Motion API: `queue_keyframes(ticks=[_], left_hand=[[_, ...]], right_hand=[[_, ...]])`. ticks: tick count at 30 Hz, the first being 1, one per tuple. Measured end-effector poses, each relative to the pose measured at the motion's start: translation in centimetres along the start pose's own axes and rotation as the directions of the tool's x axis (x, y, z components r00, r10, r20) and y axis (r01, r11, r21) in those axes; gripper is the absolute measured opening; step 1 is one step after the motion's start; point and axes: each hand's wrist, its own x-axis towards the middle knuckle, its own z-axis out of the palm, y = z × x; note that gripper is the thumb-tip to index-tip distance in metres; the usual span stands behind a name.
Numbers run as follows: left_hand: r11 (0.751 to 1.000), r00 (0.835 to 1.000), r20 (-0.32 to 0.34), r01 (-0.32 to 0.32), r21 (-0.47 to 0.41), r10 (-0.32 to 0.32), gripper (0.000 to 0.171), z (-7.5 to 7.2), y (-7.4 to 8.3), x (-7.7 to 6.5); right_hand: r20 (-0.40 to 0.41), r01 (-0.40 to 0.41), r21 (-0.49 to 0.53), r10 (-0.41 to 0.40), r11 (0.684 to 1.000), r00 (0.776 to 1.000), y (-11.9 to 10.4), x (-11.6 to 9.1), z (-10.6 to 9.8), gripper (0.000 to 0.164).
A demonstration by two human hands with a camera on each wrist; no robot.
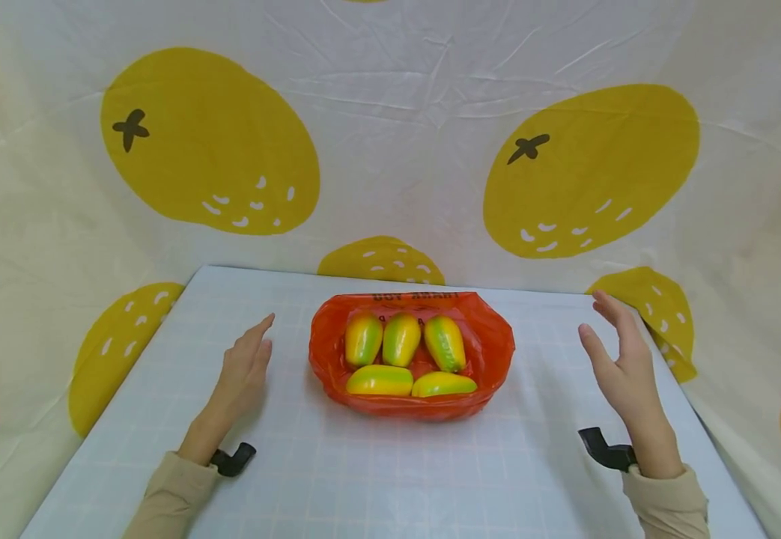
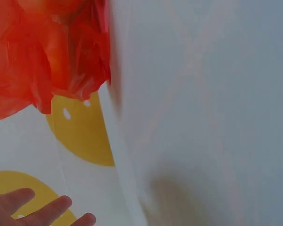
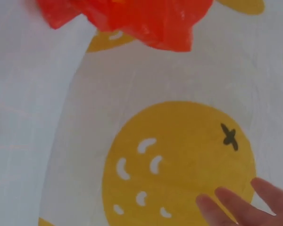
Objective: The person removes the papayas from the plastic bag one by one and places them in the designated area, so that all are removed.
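Observation:
A red plastic bag (image 1: 410,408) with dark printed letters sits on the table, its mouth spread wide. Inside lie several yellow-green mangoes (image 1: 401,340), some standing along the back and others lying sideways at the front. To the left of the bag my left hand (image 1: 245,367) hovers, fingers straight and holding nothing. My right hand (image 1: 622,367) is raised on the other side, farther from the bag, thumb and fingers apart with nothing between them. The left wrist view shows the bag's crinkled side (image 2: 33,56) and my fingertips (image 2: 61,202). Fingers (image 3: 236,207) also show in the right wrist view.
The white table (image 1: 377,479) has a faint grid pattern. Behind it hangs a pale cloth (image 1: 403,150) printed with large yellow fruits, which also drops along both sides. A black wrist mount (image 1: 234,459) is on the left wrist, and another mount (image 1: 606,449) is on the right.

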Motion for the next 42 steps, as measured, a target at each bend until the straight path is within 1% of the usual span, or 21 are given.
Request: queue_keyframes(ticks=[3, 5, 6, 8, 10, 12, 13, 14, 17, 19, 20, 21, 24, 26, 28, 31, 32, 34, 36, 39, 42], left_hand=[[0.995, 1.000, 0.016, 0.025, -0.092, -0.024, 0.044, 0.6, 0.0, 0.0], [0.987, 0.997, 0.043, 0.063, -0.148, -0.057, 0.045, 1.0, 0.1, 0.0], [0.981, 0.995, 0.059, 0.086, -0.172, -0.077, 0.046, 1.2, 0.2, 0.0], [0.967, 0.989, 0.084, 0.134, -0.217, -0.118, 0.049, 1.5, 0.1, 0.1], [0.949, 0.982, 0.107, 0.180, -0.259, -0.157, 0.051, 1.9, 0.1, 0.2], [0.925, 0.977, 0.130, 0.204, -0.320, -0.171, 0.052, 2.2, 0.1, 0.3], [0.907, 0.974, 0.148, 0.213, -0.364, -0.170, 0.052, 2.3, 0.1, 0.4], [0.882, 0.970, 0.175, 0.226, -0.414, -0.167, 0.052, 2.4, 0.1, 0.4], [0.781, 0.950, 0.280, 0.278, -0.559, -0.138, 0.053, 2.9, 0.1, 0.6], [0.717, 0.928, 0.350, 0.329, -0.614, -0.126, 0.055, 3.3, 0.0, 0.7], [0.696, 0.921, 0.372, 0.343, -0.631, -0.117, 0.056, 3.5, 0.0, 0.7], [0.683, 0.917, 0.384, 0.347, -0.642, -0.105, 0.058, 3.7, 0.0, 0.7], [0.673, 0.915, 0.398, 0.333, -0.661, -0.063, 0.065, 4.4, -0.1, 0.8], [0.685, 0.921, 0.388, 0.307, -0.661, -0.038, 0.069, 4.8, -0.3, 0.7], [0.687, 0.926, 0.377, 0.287, -0.668, -0.020, 0.074, 5.2, -0.6, 0.7], [0.696, 0.939, 0.345, 0.247, -0.674, 0.001, 0.083, 5.8, -0.9, 0.6], [0.689, 0.943, 0.333, 0.234, -0.686, 0.012, 0.087, 6.0, -1.0, 0.6], [0.673, 0.949, 0.312, 0.207, -0.711, 0.038, 0.093, 6.4, -1.1, 0.6], [0.662, 0.952, 0.299, 0.183, -0.727, 0.066, 0.097, 6.7, -1.2, 0.7], [0.651, 0.951, 0.290, 0.156, -0.743, 0.104, 0.099, 7.1, -1.2, 0.9], [0.645, 0.953, 0.273, 0.125, -0.754, 0.134, 0.100, 7.3, -1.1, 1.0]], right_hand=[[0.005, -0.025, 0.102, 0.024, 0.994, 1.000, -0.7, 0.1, 0.0, 0.055], [0.008, -0.025, 0.202, 0.024, 0.979, 1.000, -1.2, 0.3, 0.0, 0.053], [0.009, -0.029, 0.255, 0.028, 0.966, 1.000, -1.5, 0.3, 0.0, 0.052], [0.016, -0.046, 0.365, 0.043, 0.930, 0.999, -2.1, 0.4, -0.1, 0.049], [0.020, -0.066, 0.437, 0.064, 0.897, 0.998, -2.8, 0.5, -0.2, 0.048], [0.022, -0.084, 0.483, 0.083, 0.872, 0.996, -3.4, 0.5, -0.2, 0.047], [0.023, -0.088, 0.494, 0.088, 0.865, 0.996, -3.7, 0.6, -0.2, 0.046], [0.024, -0.092, 0.499, 0.093, 0.862, 0.995, -3.9, 0.6, -0.2, 0.046], [0.022, -0.102, 0.532, 0.107, 0.841, 0.994, -4.7, 0.7, -0.1, 0.045], [0.013, -0.099, 0.557, 0.110, 0.824, 0.994, -5.2, 0.7, 0.0, 0.044], [0.010, -0.097, 0.577, 0.111, 0.811, 0.994, -5.5, 0.8, 0.1, 0.043], [0.007, -0.094, 0.594, 0.112, 0.799, 0.994, -5.7, 0.8, 0.2, 0.043], [-0.002, -0.082, 0.629, 0.106, 0.773, 0.994, -6.4, 1.2, 0.4, 0.042], [-0.001, -0.076, 0.631, 0.099, 0.772, 0.995, -6.8, 1.4, 0.5, 0.041], [0.007, -0.074, 0.621, 0.089, 0.781, 0.996, -7.3, 1.7, 0.7, 0.040], [0.029, -0.074, 0.582, 0.070, 0.810, 0.997, -8.0, 2.1, 0.8, 0.039], [0.041, -0.075, 0.571, 0.062, 0.817, 0.997, -8.3, 2.2, 0.9, 0.039], [0.066, -0.077, 0.565, 0.047, 0.821, 0.997, -8.8, 2.5, 0.9, 0.039], [0.089, -0.082, 0.573, 0.038, 0.815, 0.995, -9.2, 2.8, 1.0, 0.039], [0.123, -0.099, 0.560, 0.036, 0.823, 0.992, -9.9, 3.2, 1.0, 0.039], [0.152, -0.116, 0.509, 0.044, 0.853, 0.987, -10.6, 3.6, 1.1, 0.040]])
